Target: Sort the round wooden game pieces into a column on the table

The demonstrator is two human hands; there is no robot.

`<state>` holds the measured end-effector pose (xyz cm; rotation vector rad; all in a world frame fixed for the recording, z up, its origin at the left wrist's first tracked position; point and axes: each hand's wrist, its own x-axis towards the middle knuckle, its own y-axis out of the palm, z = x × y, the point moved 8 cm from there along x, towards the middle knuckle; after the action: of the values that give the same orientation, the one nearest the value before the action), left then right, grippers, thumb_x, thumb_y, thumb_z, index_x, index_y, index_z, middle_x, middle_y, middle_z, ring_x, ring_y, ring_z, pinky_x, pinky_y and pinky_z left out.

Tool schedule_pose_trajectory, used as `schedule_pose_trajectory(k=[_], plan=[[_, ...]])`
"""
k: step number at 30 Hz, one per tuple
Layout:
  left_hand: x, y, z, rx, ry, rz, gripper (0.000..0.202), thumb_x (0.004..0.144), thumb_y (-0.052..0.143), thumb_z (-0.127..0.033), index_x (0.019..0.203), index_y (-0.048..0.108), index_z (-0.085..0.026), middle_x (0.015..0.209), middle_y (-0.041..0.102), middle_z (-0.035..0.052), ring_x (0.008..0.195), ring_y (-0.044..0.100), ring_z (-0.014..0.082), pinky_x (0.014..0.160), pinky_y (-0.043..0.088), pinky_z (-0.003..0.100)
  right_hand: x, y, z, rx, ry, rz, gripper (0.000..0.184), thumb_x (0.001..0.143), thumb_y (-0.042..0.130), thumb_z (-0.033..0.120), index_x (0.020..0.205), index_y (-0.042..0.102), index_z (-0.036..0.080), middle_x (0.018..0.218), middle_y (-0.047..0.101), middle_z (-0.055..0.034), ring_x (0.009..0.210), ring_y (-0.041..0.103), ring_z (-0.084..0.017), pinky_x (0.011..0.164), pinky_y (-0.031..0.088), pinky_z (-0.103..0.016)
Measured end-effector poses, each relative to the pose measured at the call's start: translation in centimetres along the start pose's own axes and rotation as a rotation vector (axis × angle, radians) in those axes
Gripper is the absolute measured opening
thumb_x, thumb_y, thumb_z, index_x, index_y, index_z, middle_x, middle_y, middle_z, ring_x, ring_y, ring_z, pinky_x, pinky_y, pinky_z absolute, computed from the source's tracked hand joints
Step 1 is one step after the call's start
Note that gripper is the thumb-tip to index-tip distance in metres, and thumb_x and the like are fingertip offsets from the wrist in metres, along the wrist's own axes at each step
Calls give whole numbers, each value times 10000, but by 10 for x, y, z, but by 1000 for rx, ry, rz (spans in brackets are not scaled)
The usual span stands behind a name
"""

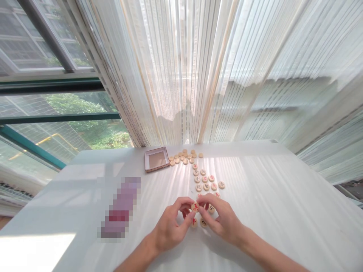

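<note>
Both my hands meet at the near middle of the white table [269,196]. My left hand [170,226] and my right hand [219,219] pinch the same round wooden chess piece [195,206], which bears a red character, between their fingertips. Under my fingers lie a few more pieces [203,222], face up. Beyond them a scatter of face-up pieces [206,182] with red and black characters runs away from me. Farther back is a cluster of plain, face-down pieces [184,156].
A small square brown box [157,159] lies open at the far middle of the table, left of the plain pieces. A blurred purple object [121,207] lies to the left of my hands. Sheer white curtains and a window stand behind the table.
</note>
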<state>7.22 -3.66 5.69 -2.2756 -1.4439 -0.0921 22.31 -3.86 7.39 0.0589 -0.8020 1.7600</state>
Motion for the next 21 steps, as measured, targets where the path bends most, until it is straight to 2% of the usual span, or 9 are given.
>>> schedule_pose_trajectory(k=[2,6,8,15,21], plan=[[0,0,-2,37,39,6,219,1035,576,-219,1253,551,-219,980,774,53,777,709,168,784,583,286,0,0,-1,-11,4,5,84,1019,565,231,1074,627,239,891,714,-38,760,660,-181,724,548,-298],[-2,1,-2,111,116,15,266,1019,597,-188,1276,560,-247,1082,772,55,764,715,152,771,590,271,0,0,-1,-25,6,1,47,993,617,273,1005,634,231,847,706,-30,748,650,-180,712,540,-296],[-3,1,-2,151,138,11,268,1015,616,-190,1270,571,-257,1100,771,48,762,720,148,771,592,266,0,0,-3,-17,30,-6,90,980,649,312,955,636,227,819,702,-20,729,644,-174,687,532,-282],[-5,3,-14,317,265,5,214,997,669,-201,1196,606,-249,979,799,19,751,749,174,752,578,277,0,-1,-11,-17,104,-23,326,940,713,494,800,632,211,698,677,0,633,610,-156,607,486,-262],[-7,3,-22,352,336,-16,225,988,659,-168,1200,618,-231,947,796,19,747,760,176,735,567,274,-2,0,-16,35,151,-27,379,912,744,534,765,623,206,658,670,6,586,593,-145,571,465,-255]])
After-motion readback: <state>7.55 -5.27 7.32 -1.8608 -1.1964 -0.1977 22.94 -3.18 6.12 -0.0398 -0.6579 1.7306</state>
